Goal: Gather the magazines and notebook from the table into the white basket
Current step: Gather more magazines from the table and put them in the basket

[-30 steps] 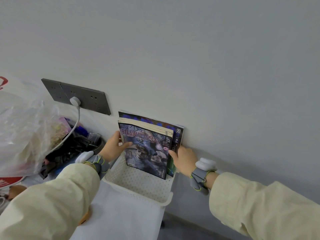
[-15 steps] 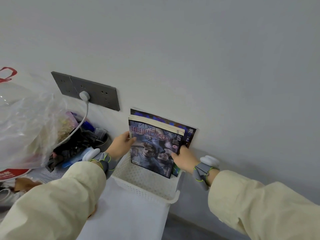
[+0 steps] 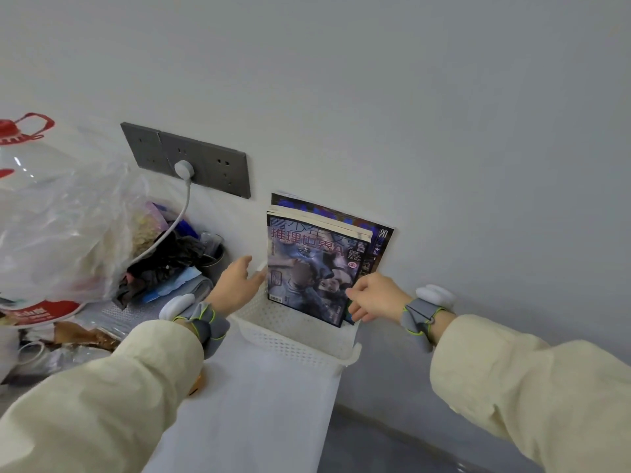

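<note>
The 2 arms are reaching forward; the left hand (image 3: pixel 235 285) is spreading relaxed fingers, the right hand (image 3: pixel 374 297) curling its fingers.

white basket (image 3: pixel 293 346) front open, magazines (image 3: pixel 314 268) block its rear, clutter (image 3: pixel 164 268) crowds left

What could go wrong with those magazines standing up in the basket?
The magazines stand much taller than the white basket and lean on the wall, so they might flop forward once the right hand lets go. The basket also sits right at the edge of the table, with floor below, so a bump from the left hand might push it off.
</note>
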`<move>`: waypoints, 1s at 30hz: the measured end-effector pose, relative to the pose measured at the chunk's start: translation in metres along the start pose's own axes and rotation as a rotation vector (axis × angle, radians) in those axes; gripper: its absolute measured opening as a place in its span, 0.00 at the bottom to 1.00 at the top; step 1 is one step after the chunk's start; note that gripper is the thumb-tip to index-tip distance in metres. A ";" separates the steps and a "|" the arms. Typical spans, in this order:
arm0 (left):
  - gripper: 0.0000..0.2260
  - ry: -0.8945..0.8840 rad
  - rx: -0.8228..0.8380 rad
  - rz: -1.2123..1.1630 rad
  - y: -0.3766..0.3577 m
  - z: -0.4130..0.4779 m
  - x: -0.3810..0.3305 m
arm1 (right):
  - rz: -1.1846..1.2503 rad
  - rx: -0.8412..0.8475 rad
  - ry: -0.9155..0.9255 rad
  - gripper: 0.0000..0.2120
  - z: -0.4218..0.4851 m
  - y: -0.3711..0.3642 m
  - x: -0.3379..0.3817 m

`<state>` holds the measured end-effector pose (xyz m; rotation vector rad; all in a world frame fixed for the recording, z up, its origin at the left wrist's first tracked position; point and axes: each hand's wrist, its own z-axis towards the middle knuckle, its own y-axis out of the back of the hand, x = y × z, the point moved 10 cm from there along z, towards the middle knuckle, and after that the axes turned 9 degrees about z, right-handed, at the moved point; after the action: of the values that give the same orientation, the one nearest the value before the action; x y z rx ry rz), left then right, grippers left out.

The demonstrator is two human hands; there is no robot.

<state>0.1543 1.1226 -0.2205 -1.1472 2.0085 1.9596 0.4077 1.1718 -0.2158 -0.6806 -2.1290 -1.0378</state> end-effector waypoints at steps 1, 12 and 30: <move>0.25 -0.003 -0.002 0.009 0.001 -0.002 0.001 | 0.005 0.010 0.014 0.10 -0.002 -0.001 0.003; 0.07 0.063 0.130 -0.047 0.012 -0.150 0.046 | -0.199 0.266 0.214 0.27 -0.084 -0.059 0.041; 0.13 0.598 0.083 -0.248 0.010 -0.415 0.217 | -0.487 0.635 0.405 0.31 -0.199 -0.273 0.044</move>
<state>0.1668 0.6570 -0.2677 -2.0291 2.0201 1.5125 0.2576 0.8659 -0.2200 0.3394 -2.1123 -0.5868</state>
